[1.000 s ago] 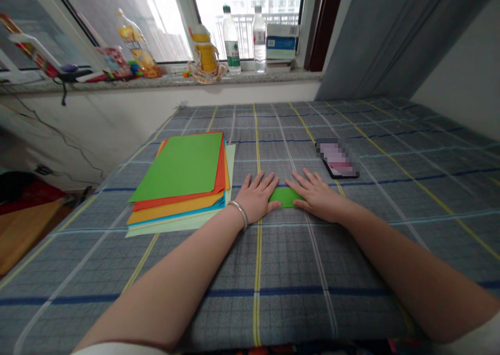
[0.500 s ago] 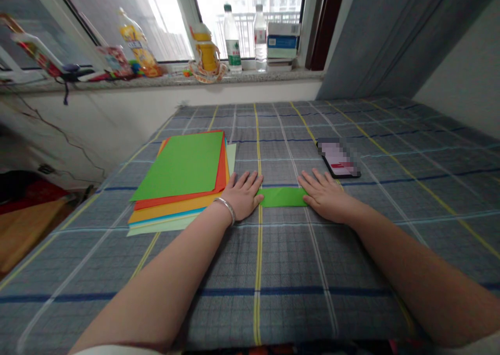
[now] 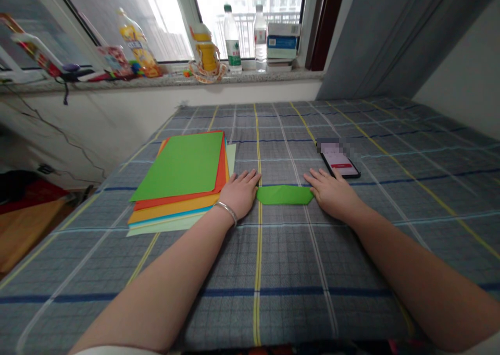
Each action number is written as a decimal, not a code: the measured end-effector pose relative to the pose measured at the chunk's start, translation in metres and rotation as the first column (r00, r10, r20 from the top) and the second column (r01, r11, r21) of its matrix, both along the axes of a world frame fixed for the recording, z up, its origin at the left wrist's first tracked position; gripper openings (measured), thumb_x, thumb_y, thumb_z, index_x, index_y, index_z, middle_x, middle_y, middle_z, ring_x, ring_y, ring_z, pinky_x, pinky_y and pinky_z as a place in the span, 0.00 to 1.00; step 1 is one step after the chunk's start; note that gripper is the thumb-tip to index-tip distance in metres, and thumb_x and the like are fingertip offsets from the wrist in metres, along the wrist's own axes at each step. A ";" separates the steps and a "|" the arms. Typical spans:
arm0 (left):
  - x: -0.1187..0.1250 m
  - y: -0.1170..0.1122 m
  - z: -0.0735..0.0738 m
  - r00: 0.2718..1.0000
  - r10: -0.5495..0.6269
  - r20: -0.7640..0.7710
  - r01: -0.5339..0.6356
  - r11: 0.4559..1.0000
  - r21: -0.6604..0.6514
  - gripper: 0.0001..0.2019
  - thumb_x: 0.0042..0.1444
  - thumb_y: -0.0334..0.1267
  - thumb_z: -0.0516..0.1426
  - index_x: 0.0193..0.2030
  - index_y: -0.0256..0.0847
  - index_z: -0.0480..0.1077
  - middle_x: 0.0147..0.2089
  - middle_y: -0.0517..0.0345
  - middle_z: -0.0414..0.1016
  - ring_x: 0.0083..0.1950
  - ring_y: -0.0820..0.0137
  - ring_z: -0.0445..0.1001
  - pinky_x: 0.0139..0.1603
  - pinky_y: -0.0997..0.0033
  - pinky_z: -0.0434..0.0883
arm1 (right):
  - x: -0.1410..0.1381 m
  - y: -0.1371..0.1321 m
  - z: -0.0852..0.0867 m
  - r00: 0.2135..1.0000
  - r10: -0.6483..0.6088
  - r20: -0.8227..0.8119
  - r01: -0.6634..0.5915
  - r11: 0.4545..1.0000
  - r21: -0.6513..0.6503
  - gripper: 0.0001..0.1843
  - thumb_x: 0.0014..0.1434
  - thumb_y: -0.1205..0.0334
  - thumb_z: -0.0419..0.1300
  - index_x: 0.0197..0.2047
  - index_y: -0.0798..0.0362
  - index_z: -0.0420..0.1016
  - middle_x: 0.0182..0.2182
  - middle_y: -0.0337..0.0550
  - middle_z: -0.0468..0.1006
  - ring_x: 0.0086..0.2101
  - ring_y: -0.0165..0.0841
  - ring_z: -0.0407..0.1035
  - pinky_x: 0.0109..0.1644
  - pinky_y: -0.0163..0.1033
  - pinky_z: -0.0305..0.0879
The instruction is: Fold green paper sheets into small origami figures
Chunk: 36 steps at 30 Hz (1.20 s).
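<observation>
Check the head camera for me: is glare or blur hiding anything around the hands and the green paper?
In the head view, daylight blows out the window, but no glare reaches the folded green paper; a pixelated patch covers part of the phone; wide-angle distortion bends the checked bedspread; the left hand and right hand look sharp.

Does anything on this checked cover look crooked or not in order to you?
Yes: the stack of coloured paper looks askew. Its sheets are fanned at different angles, so their edges do not line up.
</observation>
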<state>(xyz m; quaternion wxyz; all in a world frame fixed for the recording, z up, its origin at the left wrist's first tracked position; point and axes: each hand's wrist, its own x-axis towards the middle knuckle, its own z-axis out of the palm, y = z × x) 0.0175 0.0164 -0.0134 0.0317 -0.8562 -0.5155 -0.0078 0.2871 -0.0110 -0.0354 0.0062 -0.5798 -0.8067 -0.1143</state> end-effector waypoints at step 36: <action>0.014 -0.014 0.020 0.711 -0.703 0.012 0.608 0.624 0.492 0.11 0.65 0.37 0.51 0.34 0.40 0.72 0.38 0.56 0.73 0.41 0.69 0.66 0.44 0.69 0.68 | -0.008 -0.008 0.024 0.538 0.045 -0.842 -0.398 0.894 -0.206 0.14 0.50 0.67 0.57 0.41 0.51 0.76 0.25 0.36 0.74 0.25 0.28 0.66 0.27 0.32 0.59</action>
